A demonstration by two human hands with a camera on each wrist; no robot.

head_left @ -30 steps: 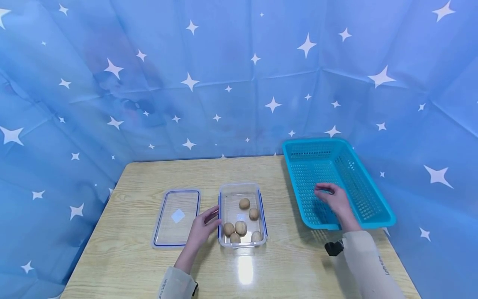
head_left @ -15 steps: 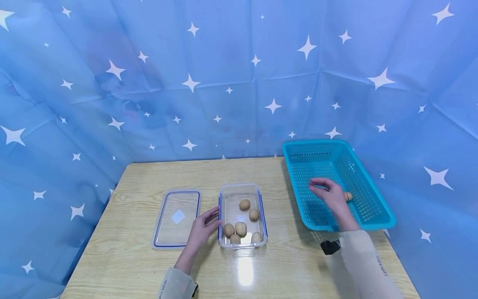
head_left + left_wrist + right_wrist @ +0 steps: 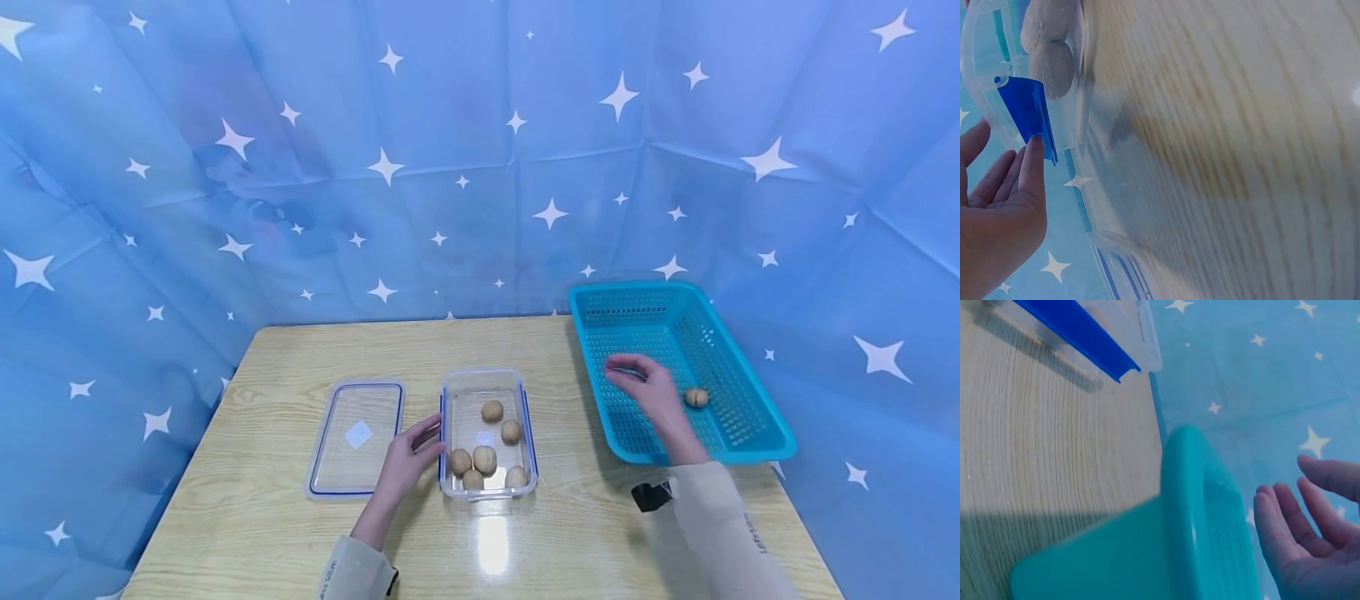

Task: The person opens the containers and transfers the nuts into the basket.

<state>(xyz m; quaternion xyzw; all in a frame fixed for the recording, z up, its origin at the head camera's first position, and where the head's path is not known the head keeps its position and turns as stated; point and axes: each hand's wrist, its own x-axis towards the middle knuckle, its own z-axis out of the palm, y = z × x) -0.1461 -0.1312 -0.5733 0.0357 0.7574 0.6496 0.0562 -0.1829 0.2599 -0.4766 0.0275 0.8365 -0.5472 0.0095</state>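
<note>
In the lower left part of the head view a clear lid (image 3: 356,437) with a blue seal lies flat on the wooden table (image 3: 285,517). Just right of it, the left hand (image 3: 408,461) is released, its straight fingers touching the left wall of the clear container (image 3: 486,379); in the left wrist view a fingertip (image 3: 1034,150) rests against the blue clip (image 3: 1025,109) of this container. The container stands near the lower centre of the frame, with its lid off, and it holds 6 walnuts (image 3: 483,457), 2 near the middle and 4 close together at the near end. Further to the right, the right hand (image 3: 647,392) is over the left part of the turquoise basket (image 3: 750,450); its fingers are loosely spread and it grasps nothing, as the right wrist view also shows an empty palm (image 3: 1310,550). Just right of this hand, 1 walnut (image 3: 696,397) lies on the floor of the basket, apart from the fingers. The basket stands at the right edge of the table, in the centre right of the frame, against the blue cloth with white stars (image 3: 480,150).
</note>
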